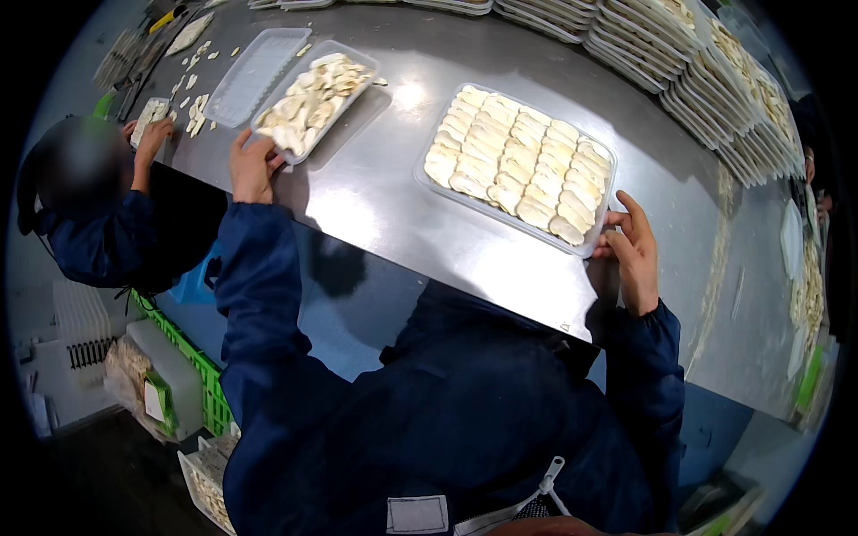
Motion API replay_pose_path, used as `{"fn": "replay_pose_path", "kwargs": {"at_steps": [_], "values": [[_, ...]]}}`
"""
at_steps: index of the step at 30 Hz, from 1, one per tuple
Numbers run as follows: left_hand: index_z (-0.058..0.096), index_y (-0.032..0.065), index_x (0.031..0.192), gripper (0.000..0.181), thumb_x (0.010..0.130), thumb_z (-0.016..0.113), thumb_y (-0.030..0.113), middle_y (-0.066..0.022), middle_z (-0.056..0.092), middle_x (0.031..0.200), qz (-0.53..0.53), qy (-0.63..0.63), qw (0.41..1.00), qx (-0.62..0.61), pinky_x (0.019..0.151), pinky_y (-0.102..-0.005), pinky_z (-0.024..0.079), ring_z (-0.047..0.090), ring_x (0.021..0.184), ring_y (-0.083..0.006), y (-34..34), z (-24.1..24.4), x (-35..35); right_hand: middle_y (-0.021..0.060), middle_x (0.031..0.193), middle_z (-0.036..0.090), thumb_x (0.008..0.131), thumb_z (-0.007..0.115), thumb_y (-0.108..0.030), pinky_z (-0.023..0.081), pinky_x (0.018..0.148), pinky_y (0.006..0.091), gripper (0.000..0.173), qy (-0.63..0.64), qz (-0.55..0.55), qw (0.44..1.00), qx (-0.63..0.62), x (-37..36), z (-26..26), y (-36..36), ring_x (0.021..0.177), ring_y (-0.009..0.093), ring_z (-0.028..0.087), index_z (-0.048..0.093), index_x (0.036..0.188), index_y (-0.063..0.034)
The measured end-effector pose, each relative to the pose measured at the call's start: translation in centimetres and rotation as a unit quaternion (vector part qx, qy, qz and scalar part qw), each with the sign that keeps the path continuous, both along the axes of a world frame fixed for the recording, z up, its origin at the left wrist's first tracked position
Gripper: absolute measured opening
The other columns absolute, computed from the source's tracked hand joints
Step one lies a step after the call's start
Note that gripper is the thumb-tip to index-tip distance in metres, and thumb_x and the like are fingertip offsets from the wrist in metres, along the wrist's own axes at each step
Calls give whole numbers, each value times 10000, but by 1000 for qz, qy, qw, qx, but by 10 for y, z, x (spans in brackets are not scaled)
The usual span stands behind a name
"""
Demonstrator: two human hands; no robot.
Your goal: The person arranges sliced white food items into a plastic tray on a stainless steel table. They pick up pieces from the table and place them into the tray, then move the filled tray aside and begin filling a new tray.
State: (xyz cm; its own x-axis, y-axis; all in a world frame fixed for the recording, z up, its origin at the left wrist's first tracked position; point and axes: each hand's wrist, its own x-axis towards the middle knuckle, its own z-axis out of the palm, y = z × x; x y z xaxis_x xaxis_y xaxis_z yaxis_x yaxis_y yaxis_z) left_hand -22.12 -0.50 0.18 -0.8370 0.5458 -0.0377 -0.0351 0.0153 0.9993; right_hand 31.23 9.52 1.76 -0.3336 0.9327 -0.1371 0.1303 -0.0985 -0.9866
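My left hand [253,167] grips the near end of a clear plastic tray [330,127] heaped with loose pale slices [305,107], which look like mushroom. That tray is tilted, and a shadow falls on the table to its right. At the front of the table, a wider clear plastic tray [499,209] holds similar slices [523,161] laid overlapping in neat rows. By its near right corner is my right hand [633,251], fingers apart, with fingertips at the rim. The undersides of both trays are hidden.
An unfilled plastic tray [251,77] lies beyond the left one, near scattered slices [196,115]. A co-worker [100,201] handles slices at the left. Tall stacks of filled trays [643,50] line the far and right side of the steel table [429,241].
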Motion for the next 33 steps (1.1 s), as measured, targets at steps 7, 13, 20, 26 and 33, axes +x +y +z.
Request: {"fn": "replay_pose_path", "kwargs": {"at_steps": [7,13,20,26,33], "values": [[394,20,1436,593,890,618,82,-47,610,900,74,36,996,28,685,-260,473,577,765,-117,-108,26,7,122,1115,554,930,503,-36,559,762,275,620,42,33,998,-28,-47,0,23,824,176,642,273,1501,40],[366,42,1468,599,926,616,104,-9,634,1000,104,34,994,11,746,-233,446,573,837,-79,-157,30,-8,156,1111,573,908,535,-67,574,755,293,669,46,93,994,-23,-150,-6,66,818,192,661,254,1499,72],[364,7,1461,568,959,609,112,-5,639,1001,17,52,998,-14,694,-196,428,565,817,-65,-165,55,30,176,1166,582,928,531,-78,570,794,301,665,39,143,988,-36,-225,2,97,881,204,672,233,1502,77],[321,-41,1461,612,896,555,-52,-48,657,988,-96,-9,995,-10,816,-225,471,604,873,-105,-135,72,91,182,1211,601,946,536,-140,562,786,281,668,60,181,977,-97,-260,29,112,902,196,675,241,1508,68],[333,-25,1460,612,895,564,-75,2,584,867,-248,-14,968,-32,823,-206,436,561,826,-77,-55,61,171,96,1103,668,979,563,-353,522,759,257,461,-43,275,960,-6,-144,35,142,869,150,659,600,1285,-10]]}}
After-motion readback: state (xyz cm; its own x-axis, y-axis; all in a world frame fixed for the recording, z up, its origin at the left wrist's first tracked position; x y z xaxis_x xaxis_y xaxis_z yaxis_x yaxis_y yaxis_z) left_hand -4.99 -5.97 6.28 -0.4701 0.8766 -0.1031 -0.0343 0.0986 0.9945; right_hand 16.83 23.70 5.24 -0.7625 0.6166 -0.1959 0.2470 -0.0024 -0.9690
